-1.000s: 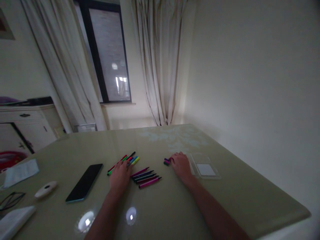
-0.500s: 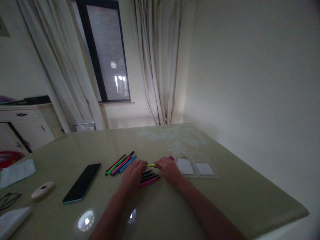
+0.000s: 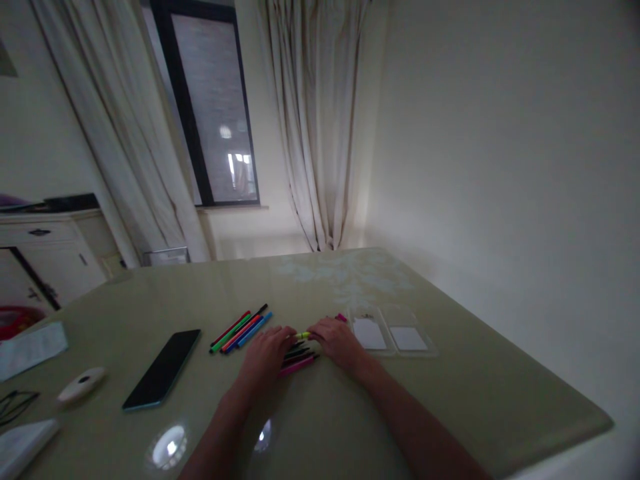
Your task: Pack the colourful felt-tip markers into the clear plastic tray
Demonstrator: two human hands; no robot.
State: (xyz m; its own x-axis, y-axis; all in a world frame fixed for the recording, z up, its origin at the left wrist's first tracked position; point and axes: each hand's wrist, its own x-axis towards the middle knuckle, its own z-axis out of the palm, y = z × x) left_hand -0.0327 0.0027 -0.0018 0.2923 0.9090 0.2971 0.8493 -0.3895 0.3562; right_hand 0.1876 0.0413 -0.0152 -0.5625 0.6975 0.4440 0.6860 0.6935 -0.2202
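Note:
A yellow marker pen spans the gap between my two hands, just above the table. My left hand is closed on its left end, and my right hand grips the right end. Below them lie several dark pens and a magenta marker, partly covered by my left hand. Left of my hands rests a row of markers in red, green, black, orange and blue. A small pink piece shows just beyond my right hand, mostly hidden by it.
An opened clear plastic case with white cards lies right of my hands. On the left are a black phone, a white mouse, a dark cable and a pale sheet. The table meets a wall on the right.
The view has shifted very slightly. Both hands keep their hold on the yellow marker pen, with barely any movement.

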